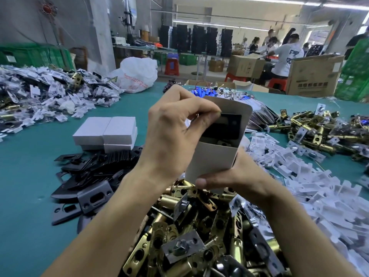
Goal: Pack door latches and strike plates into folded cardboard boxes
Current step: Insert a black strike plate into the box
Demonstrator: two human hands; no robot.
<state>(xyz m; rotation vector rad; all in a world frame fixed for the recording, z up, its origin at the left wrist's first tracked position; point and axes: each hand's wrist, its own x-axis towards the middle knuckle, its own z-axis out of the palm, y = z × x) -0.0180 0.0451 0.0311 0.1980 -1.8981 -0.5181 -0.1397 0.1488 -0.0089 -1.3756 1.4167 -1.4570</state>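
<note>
- My right hand (235, 176) gripped the open cardboard box (211, 156) from underneath, holding it up over the near pile of brass latches (189, 236).
- My left hand (171, 132) pinched a black strike plate (225, 126), its lower edge inside the box mouth.
- My judgement: keep the plate flat along the far wall, slide it straight down and spare the raised flap.
- I couldn't identify the parts already inside.
- Closed boxes (107, 132) sat stacked to the left.
</note>
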